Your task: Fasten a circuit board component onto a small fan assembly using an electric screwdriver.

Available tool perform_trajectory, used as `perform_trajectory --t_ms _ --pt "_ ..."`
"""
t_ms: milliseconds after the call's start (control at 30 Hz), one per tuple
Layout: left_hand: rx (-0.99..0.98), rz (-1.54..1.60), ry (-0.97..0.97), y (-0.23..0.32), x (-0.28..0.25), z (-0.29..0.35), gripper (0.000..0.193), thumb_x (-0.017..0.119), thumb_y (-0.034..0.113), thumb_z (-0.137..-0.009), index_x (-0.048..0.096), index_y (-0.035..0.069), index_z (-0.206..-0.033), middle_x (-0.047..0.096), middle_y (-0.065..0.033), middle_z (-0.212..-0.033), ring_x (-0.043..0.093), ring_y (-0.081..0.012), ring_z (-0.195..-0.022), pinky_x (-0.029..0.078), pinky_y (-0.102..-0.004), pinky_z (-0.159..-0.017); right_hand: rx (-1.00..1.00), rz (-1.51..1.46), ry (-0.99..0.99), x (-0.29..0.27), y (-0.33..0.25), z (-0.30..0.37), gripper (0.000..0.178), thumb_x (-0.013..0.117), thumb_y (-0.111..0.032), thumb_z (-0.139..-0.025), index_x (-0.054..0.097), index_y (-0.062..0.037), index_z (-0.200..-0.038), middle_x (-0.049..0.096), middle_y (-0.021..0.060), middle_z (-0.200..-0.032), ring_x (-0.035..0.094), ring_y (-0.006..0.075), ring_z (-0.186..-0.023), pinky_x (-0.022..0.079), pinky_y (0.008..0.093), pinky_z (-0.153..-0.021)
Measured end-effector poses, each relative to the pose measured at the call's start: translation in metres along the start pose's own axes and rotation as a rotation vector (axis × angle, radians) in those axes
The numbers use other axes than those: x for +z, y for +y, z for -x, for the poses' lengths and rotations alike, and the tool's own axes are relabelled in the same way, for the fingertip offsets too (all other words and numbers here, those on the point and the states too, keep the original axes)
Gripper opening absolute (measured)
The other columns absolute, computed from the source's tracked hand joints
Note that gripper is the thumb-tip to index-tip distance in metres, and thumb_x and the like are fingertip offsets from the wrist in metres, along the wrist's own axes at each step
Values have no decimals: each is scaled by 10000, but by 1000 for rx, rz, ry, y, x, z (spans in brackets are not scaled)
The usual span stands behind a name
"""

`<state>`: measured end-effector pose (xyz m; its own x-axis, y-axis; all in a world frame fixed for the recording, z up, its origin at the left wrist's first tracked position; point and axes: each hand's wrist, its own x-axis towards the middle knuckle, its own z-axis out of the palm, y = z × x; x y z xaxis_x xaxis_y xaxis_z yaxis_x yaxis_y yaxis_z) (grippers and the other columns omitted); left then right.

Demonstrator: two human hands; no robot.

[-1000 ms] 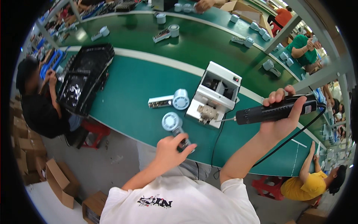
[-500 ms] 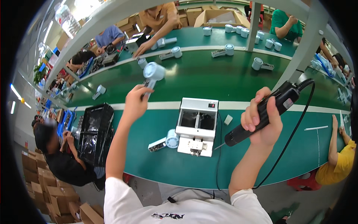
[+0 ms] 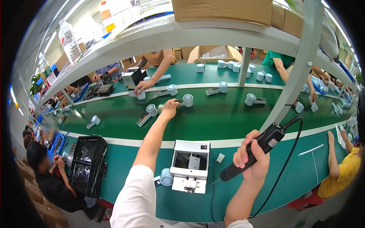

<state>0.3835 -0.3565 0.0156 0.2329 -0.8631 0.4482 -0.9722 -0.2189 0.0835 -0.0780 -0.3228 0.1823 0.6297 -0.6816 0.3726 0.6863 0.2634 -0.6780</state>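
Head view, one moment at a green assembly bench (image 3: 125, 167) with a conveyor belt (image 3: 228, 114) running behind it.

Left hand (image 3: 170, 107): arm stretched far forward over the belt, fingers closed round the handle of a white round-headed device (image 3: 185, 100) that sits on or just above the belt; whether it touches the belt cannot be told.

Right hand (image 3: 251, 159): fingers wrapped fully about a black electric screwdriver (image 3: 254, 151), held slanting, tip down and to the left, its black cable (image 3: 285, 163) looping off to the right and down.

Near the screwdriver tip: white box-shaped fixture (image 3: 190, 166) on the bench, open on top. Just left of it, touching its side, a white round-headed device (image 3: 165, 177) lying on the bench. Small white block (image 3: 220, 158) just right of the fixture.

Left end of bench: black tray (image 3: 88, 164) with shiny lining, beside a seated person in black (image 3: 49, 182).

Belt stock: several like white devices spread apart, e.g. one (image 3: 149, 112) left of the held one, one (image 3: 251, 99) to its right.

Far side: other people's hands at work; a cardboard box (image 3: 224, 9) on the overhead shelf.
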Motion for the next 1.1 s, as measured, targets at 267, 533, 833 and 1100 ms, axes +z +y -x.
perform_trajectory --t_ms 267,533,833,1100 --pt "-192 -96 228 -22 -71 43 537 634 38 -637 556 91 -1166 569 -154 -1207 508 -338 -1175 388 -433 -1055 1 53 3 -2 -4 -2 177 490 -194 -995 462 -21 -967 451 63 -566 422 147 -400 372 295 -416" --pt "-550 92 -56 -70 -98 110 728 680 57 -760 358 119 -1409 689 -249 -933 660 -431 -929 521 -502 -843 27 -8 70 14 -12 3 130 583 -109 -914 506 -7 -933 482 61 -564 446 140 -425 388 287 -436" --pt "-475 132 -16 -40 -86 131 622 680 140 -827 420 75 -1388 666 -292 -948 639 -468 -935 520 -527 -819 48 -26 38 29 -10 10 117 596 -74 -897 501 -10 -918 478 66 -566 441 148 -432 390 293 -434" --pt "-541 126 -151 -25 -71 117 398 582 385 -915 645 4 -1014 676 -252 -1007 640 -429 -973 510 -498 -847 -54 -30 51 19 -23 20 132 582 -106 -914 492 -10 -925 475 63 -555 435 142 -417 386 285 -429"
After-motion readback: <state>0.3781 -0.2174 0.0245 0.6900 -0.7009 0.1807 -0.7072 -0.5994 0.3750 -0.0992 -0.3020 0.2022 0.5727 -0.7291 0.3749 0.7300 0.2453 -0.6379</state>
